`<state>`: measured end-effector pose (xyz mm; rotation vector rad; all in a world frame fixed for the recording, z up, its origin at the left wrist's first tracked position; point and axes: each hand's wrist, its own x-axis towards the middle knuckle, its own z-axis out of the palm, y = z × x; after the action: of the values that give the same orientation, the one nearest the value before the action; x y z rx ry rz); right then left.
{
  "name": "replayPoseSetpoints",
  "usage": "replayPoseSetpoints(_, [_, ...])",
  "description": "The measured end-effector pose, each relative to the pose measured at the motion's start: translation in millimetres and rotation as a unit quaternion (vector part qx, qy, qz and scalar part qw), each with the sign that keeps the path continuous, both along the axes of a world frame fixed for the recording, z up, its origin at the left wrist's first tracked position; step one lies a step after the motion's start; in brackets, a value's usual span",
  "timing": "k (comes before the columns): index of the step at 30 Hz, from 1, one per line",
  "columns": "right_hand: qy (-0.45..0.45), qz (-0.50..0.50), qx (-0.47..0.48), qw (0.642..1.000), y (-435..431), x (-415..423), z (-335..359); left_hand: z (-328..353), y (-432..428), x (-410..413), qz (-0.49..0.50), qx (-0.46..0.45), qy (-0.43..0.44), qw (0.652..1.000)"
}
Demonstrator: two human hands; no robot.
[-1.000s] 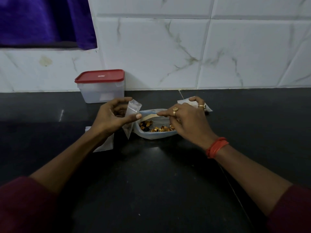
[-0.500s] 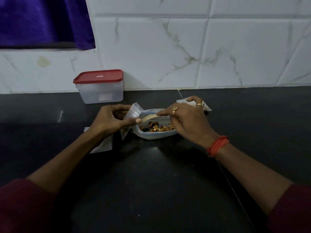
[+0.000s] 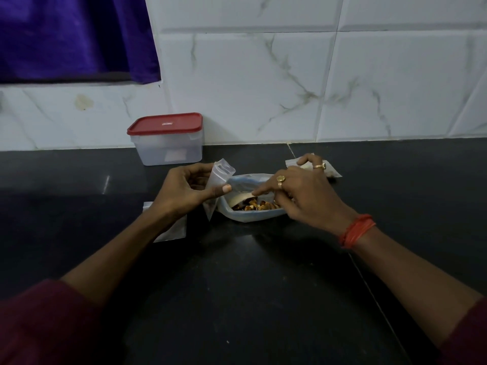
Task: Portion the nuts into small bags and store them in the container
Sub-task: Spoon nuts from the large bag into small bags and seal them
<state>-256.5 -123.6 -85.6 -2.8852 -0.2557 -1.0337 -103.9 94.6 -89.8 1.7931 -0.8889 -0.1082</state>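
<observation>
Pinches a small clear bag (image 3: 220, 175) upright in the left hand (image 3: 184, 192), thumb pressed flat across its front, just left of a shallow translucent bowl (image 3: 250, 216) of brown nuts (image 3: 254, 206) at the middle of the dark desk (image 3: 237, 285). Hangs the right hand (image 3: 303, 196) over the bowl's right half, forefinger stretched toward the bag, other fingers curled down over the nuts; impossible to tell whether anything is gripped there. Wears gold rings and a red thread band (image 3: 357, 230) on that side. Shows spare flat bags (image 3: 171, 230) lying on the desk beneath the left forearm and another flat bag (image 3: 333, 172) just behind the right knuckles. Set against the white marbled tile wall (image 3: 263, 88) at back left, apart from the bowl: the storage container (image 3: 168, 148), red lid on.
</observation>
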Motion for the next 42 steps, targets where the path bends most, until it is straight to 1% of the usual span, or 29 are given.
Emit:
replayPoseSetpoints(4, [-0.057, -0.034, 0.018, 0.998, -6.5, -4.1, 5.2, -0.8, -0.3, 0.9, -0.007, 0.004, -0.001, 1.000])
replayPoseSetpoints(6, [-0.046, -0.046, -0.005, 0.998, -9.7, -5.7, 4.2, -1.6, -0.6, 0.8, -0.010, 0.003, -0.004, 1.000])
replayPoseSetpoints(8, [-0.010, -0.051, -0.032, 0.998, -11.8, -5.9, 1.1, -2.2, -0.5, 0.8, -0.012, 0.003, -0.005, 1.000])
replayPoseSetpoints(10, [0.008, -0.050, -0.021, 0.999, -12.6, -6.2, 1.1, -2.2, -0.5, 1.5, -0.013, 0.005, -0.006, 1.000])
replayPoseSetpoints(12, [-0.009, -0.053, 0.018, 0.998, -12.6, -8.0, 4.4, -1.8, -0.8, 1.4, -0.017, 0.007, -0.010, 1.000])
replayPoseSetpoints(14, [-0.045, -0.066, 0.039, 0.996, -12.6, -10.6, 7.7, -0.9, -1.2, 0.5, -0.019, 0.007, -0.010, 1.000])
replayPoseSetpoints(17, [-0.060, -0.089, 0.019, 0.994, -14.8, -13.2, 10.3, -0.2, -1.2, -0.7, -0.025, 0.008, -0.008, 1.000])
replayPoseSetpoints(19, [-0.033, -0.097, 0.002, 0.995, -17.3, -13.5, 8.9, 0.5, -0.9, -1.2, -0.030, 0.011, -0.010, 0.999])
replayPoseSetpoints(21, [0.005, -0.106, 0.029, 0.994, -19.5, -13.1, 8.1, 1.0, -0.6, -1.6, -0.035, 0.013, -0.012, 0.999])
replayPoseSetpoints(25, [0.052, -0.118, 0.138, 0.982, -19.3, -11.7, 10.4, 1.0, -0.8, -2.4, -0.035, 0.009, -0.009, 0.999])
replayPoseSetpoints(27, [0.085, -0.108, 0.206, 0.969, -17.5, -12.0, 11.8, 0.8, -1.0, -2.7, -0.036, 0.006, -0.006, 0.999])
replayPoseSetpoints(29, [0.113, -0.089, 0.252, 0.957, -14.8, -12.2, 11.2, 0.8, -0.9, -2.4, -0.037, 0.006, -0.005, 0.999])
replayPoseSetpoints(33, [0.140, -0.066, 0.259, 0.953, -8.1, -9.8, 4.9, -0.2, -0.4, -0.6, -0.037, 0.010, -0.007, 0.999])
replayPoseSetpoints(36, [0.111, -0.070, 0.266, 0.955, -8.0, -8.9, 4.3, -0.4, -0.3, -0.7, -0.039, 0.009, -0.009, 0.999])
replayPoseSetpoints(38, [0.108, -0.071, 0.285, 0.950, -8.6, -9.2, 5.0, 0.2, -0.4, -1.4, -0.042, 0.008, -0.009, 0.999])
replayPoseSetpoints(40, [0.133, -0.059, 0.290, 0.946, -7.5, -8.9, 4.0, 0.6, -0.7, -2.0, -0.042, 0.008, -0.007, 0.999])
replayPoseSetpoints(42, [0.155, -0.056, 0.274, 0.948, -6.1, -7.9, 1.6, 0.5, -1.1, -2.2, -0.038, 0.010, -0.010, 0.999])
